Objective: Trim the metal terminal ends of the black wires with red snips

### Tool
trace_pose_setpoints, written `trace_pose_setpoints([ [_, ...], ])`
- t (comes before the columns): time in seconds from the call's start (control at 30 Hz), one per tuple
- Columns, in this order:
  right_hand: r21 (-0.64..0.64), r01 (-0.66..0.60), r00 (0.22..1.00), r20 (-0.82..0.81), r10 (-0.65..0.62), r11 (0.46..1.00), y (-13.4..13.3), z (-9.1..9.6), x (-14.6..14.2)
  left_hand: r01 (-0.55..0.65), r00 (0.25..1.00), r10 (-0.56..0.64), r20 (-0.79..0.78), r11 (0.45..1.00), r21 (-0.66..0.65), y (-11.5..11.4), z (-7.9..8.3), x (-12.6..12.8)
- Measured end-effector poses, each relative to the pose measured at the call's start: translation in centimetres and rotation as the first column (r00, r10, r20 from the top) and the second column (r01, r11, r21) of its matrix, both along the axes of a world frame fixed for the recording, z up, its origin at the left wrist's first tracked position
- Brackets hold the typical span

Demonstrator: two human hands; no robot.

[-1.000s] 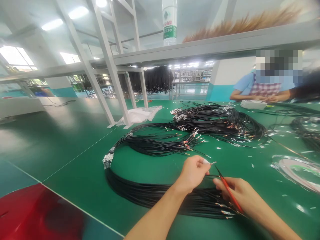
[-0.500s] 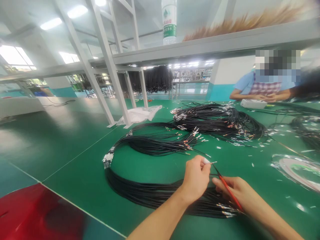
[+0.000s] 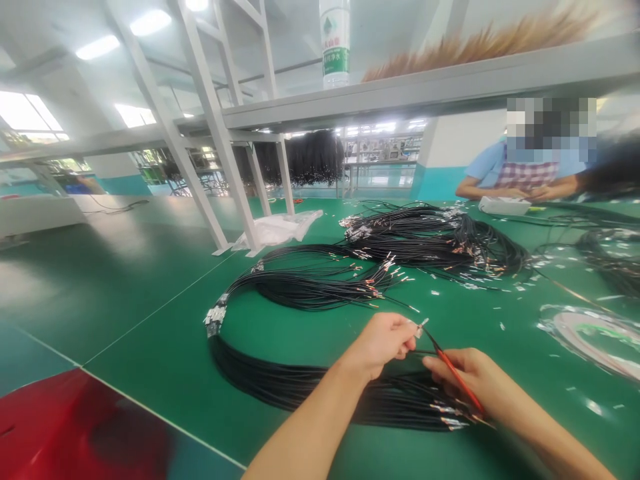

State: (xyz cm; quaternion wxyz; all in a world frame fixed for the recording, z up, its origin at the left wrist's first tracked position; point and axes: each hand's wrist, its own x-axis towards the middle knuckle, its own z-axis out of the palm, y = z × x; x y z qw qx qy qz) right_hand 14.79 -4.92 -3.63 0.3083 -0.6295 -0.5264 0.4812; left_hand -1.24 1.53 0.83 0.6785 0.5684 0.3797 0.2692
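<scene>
My left hand (image 3: 381, 343) is pinched on a small white connector (image 3: 419, 327) at the end of a black wire. My right hand (image 3: 473, 383) grips a thin red tool (image 3: 457, 378), whose tip points up toward the connector. Both hands hover over a long looped bundle of black wires (image 3: 280, 383) lying on the green table (image 3: 150, 327). The bundle's metal-tipped ends (image 3: 453, 420) fan out under my right wrist, and white connectors (image 3: 215, 317) cluster at its left bend.
A second black wire bundle (image 3: 435, 243) lies farther back, with small white scraps scattered around it. A clear bag (image 3: 280, 230) sits by white frame legs (image 3: 240, 200). Another person (image 3: 525, 177) works at the far right. A water bottle (image 3: 334, 43) stands on the overhead shelf.
My left hand has turned the connector slightly and shifted a little left. The right hand and red tool stay almost in place.
</scene>
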Motion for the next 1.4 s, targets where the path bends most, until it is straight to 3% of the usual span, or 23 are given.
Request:
trace_pose_setpoints([
  [0.13,0.008,-0.024,0.999,0.028,0.024,1.000,-0.1,0.5,0.3,0.034,0.999,-0.034,0.035,0.999,-0.003,0.2,-0.3,-0.3],
  [0.33,0.007,-0.048,0.998,0.050,0.048,0.999,0.1,0.6,0.7,0.181,0.968,-0.148,0.203,0.971,-0.156,0.9,-0.2,-0.8],
  [0.43,0.026,0.050,0.997,0.060,-0.051,0.998,0.4,0.7,0.7,0.189,0.950,-0.138,0.280,0.968,-0.163,1.1,0.3,-1.1],
  [0.53,0.131,0.185,0.982,0.021,-0.189,0.974,0.7,1.3,0.5,0.130,0.958,-0.088,0.272,0.981,-0.142,1.2,0.3,-1.1],
  [0.6,0.174,0.254,0.967,-0.062,-0.247,0.951,0.7,2.1,0.0,0.132,0.962,-0.093,0.256,0.981,-0.142,1.1,0.0,-1.0],
  [0.7,0.146,0.328,0.911,-0.308,-0.273,0.933,0.8,3.1,-1.1,0.162,0.964,-0.129,0.234,0.979,-0.125,1.0,-0.3,-0.8],
  [0.8,0.110,0.318,0.860,-0.452,-0.237,0.942,1.0,3.3,-2.1,0.174,0.968,-0.151,0.200,0.979,-0.102,0.9,-0.3,-0.7],
  [0.87,0.118,0.299,0.856,-0.471,-0.212,0.947,1.1,3.0,-2.5,0.156,0.977,-0.143,0.157,0.985,-0.076,0.9,-0.3,-0.7],
  [0.97,0.123,0.302,0.849,-0.485,-0.208,0.945,1.2,2.5,-2.7,0.035,0.998,-0.038,0.046,0.998,0.051,0.8,0.0,-0.9],
  [1.07,0.131,0.312,0.859,-0.462,-0.220,0.941,1.2,2.3,-2.8,-0.049,0.998,0.040,0.056,0.985,0.163,0.7,0.5,-1.1],
  [1.23,0.179,0.313,0.900,-0.370,-0.231,0.933,1.4,2.7,-3.4,-0.087,0.989,0.063,0.134,0.979,0.185,0.4,1.1,-1.0],
  [1.4,0.208,0.318,0.916,-0.318,-0.244,0.925,1.2,2.6,-3.7,-0.103,0.988,0.078,0.130,0.976,0.193,0.6,0.8,-0.6],
])
